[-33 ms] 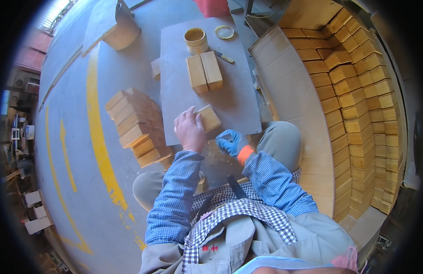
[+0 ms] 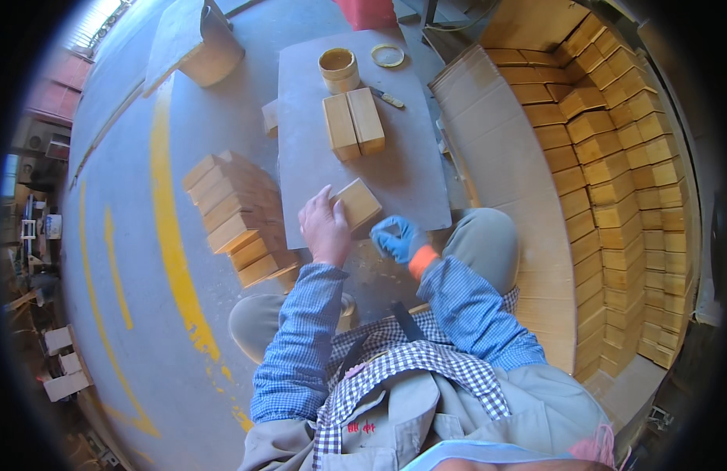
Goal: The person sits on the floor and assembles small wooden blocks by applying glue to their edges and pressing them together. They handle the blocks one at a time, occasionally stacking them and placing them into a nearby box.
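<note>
My bare left hand [image 2: 326, 228] grips the left end of a small light wooden block [image 2: 358, 202], fingers over its far side and thumb along its top. The block is tilted near the front edge of a grey board [image 2: 410, 188]. My right hand [image 2: 400, 240], in a blue glove with an orange cuff, is just right of the block and apart from it. Its fingers are curled in a pinch; what lies between them is too small to make out. Farther up the board, two wooden blocks [image 2: 354, 124] sit side by side.
Behind the pair stand an open tub [image 2: 338, 71] of brownish paste, its lid [image 2: 388, 55] and a putty knife [image 2: 388, 97]. A stack of blocks [image 2: 234, 208] is on the floor at left. At right, a large cardboard box [image 2: 520, 180] holds many stacked blocks.
The whole view has shifted very slightly. My gloved right hand has turned a little, its fingers curling closer; my left hand keeps its hold on the block.
</note>
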